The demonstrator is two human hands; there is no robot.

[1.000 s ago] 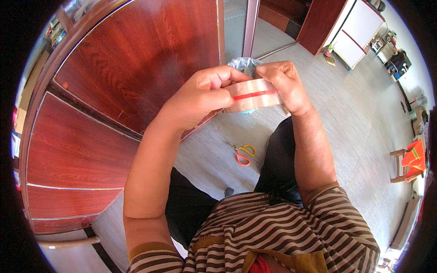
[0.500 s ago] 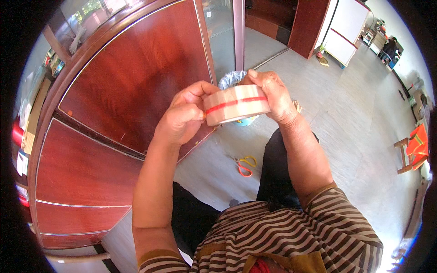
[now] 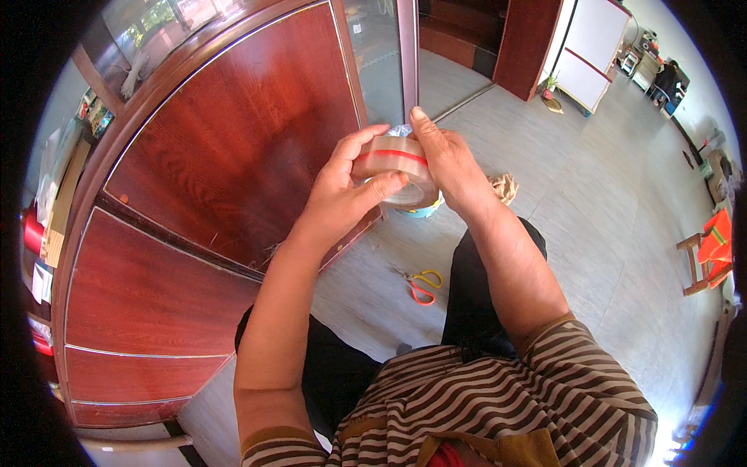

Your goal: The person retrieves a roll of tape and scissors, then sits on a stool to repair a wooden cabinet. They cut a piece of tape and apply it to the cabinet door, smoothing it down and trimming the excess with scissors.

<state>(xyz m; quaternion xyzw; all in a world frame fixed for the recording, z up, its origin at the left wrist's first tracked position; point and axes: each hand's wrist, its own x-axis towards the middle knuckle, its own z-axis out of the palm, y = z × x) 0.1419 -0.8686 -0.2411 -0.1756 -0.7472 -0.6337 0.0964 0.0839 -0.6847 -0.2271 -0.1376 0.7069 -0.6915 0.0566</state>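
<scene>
A wide roll of packing tape (image 3: 389,162), tan and clear with a red stripe round it, is held up in front of me between both hands. My left hand (image 3: 331,187) grips its left side, fingers over the outer face and thumb across the near edge by the core. At the right side, my right hand (image 3: 455,167) is closed on the roll with its thumb pointing up; its other fingers are mostly hidden. Below on the floor lie scissors (image 3: 422,286) with one yellow and one red handle.
Behind the roll stands a bin (image 3: 424,210) with a bluish plastic liner (image 3: 400,131), mostly covered by my hands. Crumpled brown paper (image 3: 504,188) lies right of it. A dark red wooden cabinet (image 3: 226,148) fills the left. An orange garment hangs on a wooden chair (image 3: 692,265) at far right.
The roll has turned so its core opening shows, and moved slightly up. My left thumb has slid across its near edge. My right hand has shifted a little left, uncovering the crumpled paper.
</scene>
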